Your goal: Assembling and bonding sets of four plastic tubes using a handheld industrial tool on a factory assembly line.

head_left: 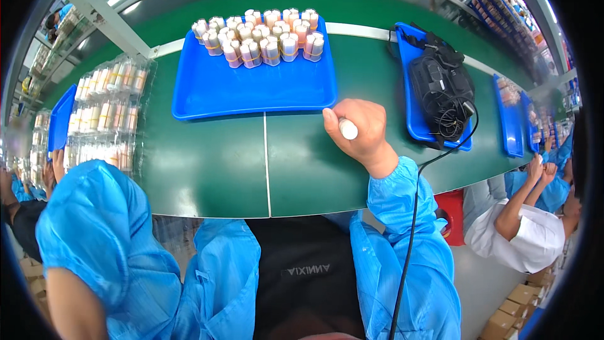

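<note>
My right hand (363, 131) is closed around a slim cylinder, likely a cosmetic tube, whose white round end (348, 129) pokes out of the fist. It is held above the green table, just off the near right corner of a blue tray (245, 91). Bundles of white-and-pink tubes (270, 50), bound with yellow bands, stand upright along that tray's far side. At the lower left, my left arm is bent back in its blue sleeve (94, 214). Blurred bare skin of my left wrist or hand (78, 305) shows there, with the fingers out of sight.
Clear plastic packs of tubes (104, 116) lie at the left. A second blue tray (410, 104) on the right holds a black bag (440, 82); its black cable (415, 214) crosses by my right sleeve. Co-workers sit at both sides, beside a red stool (450, 214).
</note>
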A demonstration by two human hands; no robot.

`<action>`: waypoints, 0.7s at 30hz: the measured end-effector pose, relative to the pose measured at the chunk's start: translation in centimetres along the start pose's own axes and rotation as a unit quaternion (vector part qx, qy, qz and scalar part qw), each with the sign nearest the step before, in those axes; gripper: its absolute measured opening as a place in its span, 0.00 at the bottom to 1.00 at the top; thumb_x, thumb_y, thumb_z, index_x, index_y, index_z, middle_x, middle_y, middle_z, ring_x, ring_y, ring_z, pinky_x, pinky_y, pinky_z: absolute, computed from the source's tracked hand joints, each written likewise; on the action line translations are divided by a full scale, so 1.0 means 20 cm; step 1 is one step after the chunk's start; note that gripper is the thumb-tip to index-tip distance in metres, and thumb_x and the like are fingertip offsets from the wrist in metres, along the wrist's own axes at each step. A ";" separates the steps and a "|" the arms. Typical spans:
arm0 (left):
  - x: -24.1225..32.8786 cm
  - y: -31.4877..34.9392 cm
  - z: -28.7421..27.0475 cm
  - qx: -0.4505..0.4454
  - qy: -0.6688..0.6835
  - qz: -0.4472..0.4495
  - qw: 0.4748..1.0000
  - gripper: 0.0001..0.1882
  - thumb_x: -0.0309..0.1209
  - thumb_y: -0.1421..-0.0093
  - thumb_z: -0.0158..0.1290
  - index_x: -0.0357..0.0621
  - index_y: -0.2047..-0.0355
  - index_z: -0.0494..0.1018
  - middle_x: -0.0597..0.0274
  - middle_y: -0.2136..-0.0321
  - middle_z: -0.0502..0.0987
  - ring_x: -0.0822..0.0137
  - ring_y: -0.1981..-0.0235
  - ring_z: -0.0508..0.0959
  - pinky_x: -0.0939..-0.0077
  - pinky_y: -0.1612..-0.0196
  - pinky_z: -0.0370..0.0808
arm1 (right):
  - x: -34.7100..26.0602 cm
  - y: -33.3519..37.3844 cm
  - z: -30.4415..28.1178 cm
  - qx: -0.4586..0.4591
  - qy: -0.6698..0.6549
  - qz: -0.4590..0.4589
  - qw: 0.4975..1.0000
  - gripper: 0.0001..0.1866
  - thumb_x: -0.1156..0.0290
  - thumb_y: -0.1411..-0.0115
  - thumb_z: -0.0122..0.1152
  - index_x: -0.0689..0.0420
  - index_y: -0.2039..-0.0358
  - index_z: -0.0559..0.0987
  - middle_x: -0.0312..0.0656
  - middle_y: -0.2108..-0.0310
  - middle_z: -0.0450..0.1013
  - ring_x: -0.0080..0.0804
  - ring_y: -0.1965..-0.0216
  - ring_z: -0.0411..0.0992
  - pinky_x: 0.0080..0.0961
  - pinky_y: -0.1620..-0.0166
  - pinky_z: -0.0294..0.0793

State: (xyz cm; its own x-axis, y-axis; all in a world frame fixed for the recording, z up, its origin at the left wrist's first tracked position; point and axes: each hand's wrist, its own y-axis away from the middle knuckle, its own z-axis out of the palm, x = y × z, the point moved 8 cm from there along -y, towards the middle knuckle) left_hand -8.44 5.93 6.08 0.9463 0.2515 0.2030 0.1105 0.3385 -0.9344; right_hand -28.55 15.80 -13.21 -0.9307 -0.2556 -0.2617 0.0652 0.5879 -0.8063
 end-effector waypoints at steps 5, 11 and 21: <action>0.11 0.07 -0.04 0.030 -0.021 0.038 0.999 0.10 0.34 0.30 0.47 0.49 0.61 0.79 0.62 0.65 0.80 0.65 0.64 0.80 0.76 0.72 0.72 | 0.03 -0.02 -0.01 0.030 0.001 -0.009 1.000 0.14 0.76 0.50 0.71 0.54 0.79 0.70 0.39 0.85 0.68 0.39 0.84 0.70 0.33 0.81 0.67; 0.24 0.18 -0.09 0.031 -0.054 0.047 0.997 0.10 0.33 0.30 0.47 0.51 0.61 0.80 0.62 0.65 0.80 0.65 0.64 0.81 0.76 0.73 0.71 | 0.01 -0.02 0.00 0.009 0.015 0.007 1.000 0.14 0.76 0.49 0.71 0.54 0.80 0.71 0.40 0.84 0.69 0.39 0.84 0.70 0.33 0.80 0.67; 0.30 0.27 -0.02 0.017 -0.063 0.083 0.994 0.10 0.32 0.30 0.46 0.49 0.59 0.78 0.61 0.62 0.78 0.63 0.61 0.79 0.75 0.69 0.70 | 0.01 -0.01 0.01 0.011 0.009 -0.005 1.000 0.13 0.77 0.48 0.70 0.56 0.79 0.70 0.42 0.85 0.68 0.40 0.85 0.68 0.33 0.81 0.64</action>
State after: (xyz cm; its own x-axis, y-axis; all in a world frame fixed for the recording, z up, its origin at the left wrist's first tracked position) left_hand -2.07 8.80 2.10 0.9050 0.4171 0.0832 -0.0568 0.3123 -0.9483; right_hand -28.58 15.44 -13.25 -0.9379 -0.2468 -0.2439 0.0637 0.5685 -0.8202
